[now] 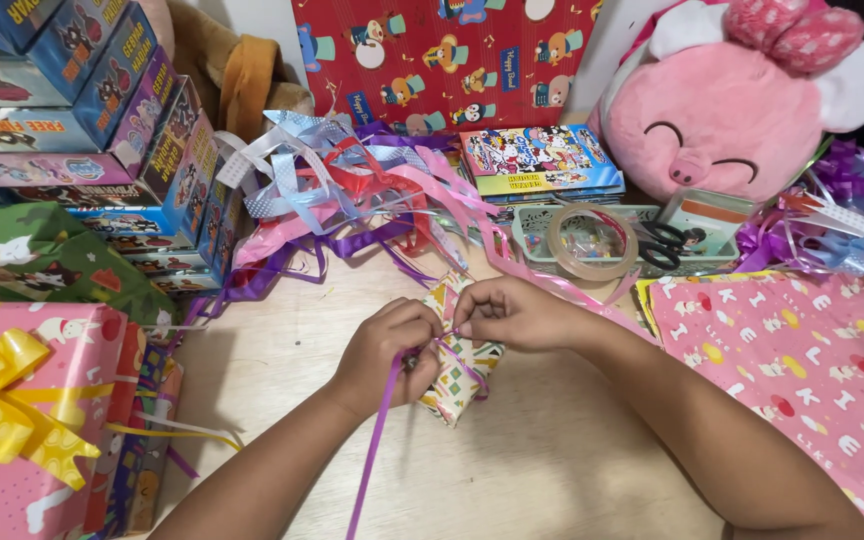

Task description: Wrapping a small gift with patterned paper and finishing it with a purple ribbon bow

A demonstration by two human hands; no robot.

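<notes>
- Where the wooden table (pixel 552 470) was seen from above, it was crowded on three sides by wrapping supplies.
- A heap of loose ribbons (pixel 352 190) in blue, red, pink and purple was piled behind the working area, just beyond the hands.
- A roll of tape (pixel 592 243) and black-handled scissors (pixel 664 245) were placed in a pale tray (pixel 530 232) to the right of that heap.
- A pink pig plush (pixel 742 110) was seated behind the tray; a sheet of pink patterned wrapping paper (pixel 812 370) was spread at the right edge.
- Stacked boxes (pixel 82 120) were set at the upper left, and a pink wrapped gift with a yellow bow (pixel 22 420) was positioned at the lower left.
- A small wrapped parcel (pixel 460 375) was located at the table's centre, partly covered by both hands.
- The left hand (pixel 384 352) was closed in a loose fist on a purple ribbon (pixel 377 450), which trailed toward the lower edge.
- The right hand (pixel 512 312) was pinched shut on the same ribbon above the parcel, its fingers curled inward.
- The two hands were held just beside each other, nearly touching.
</notes>
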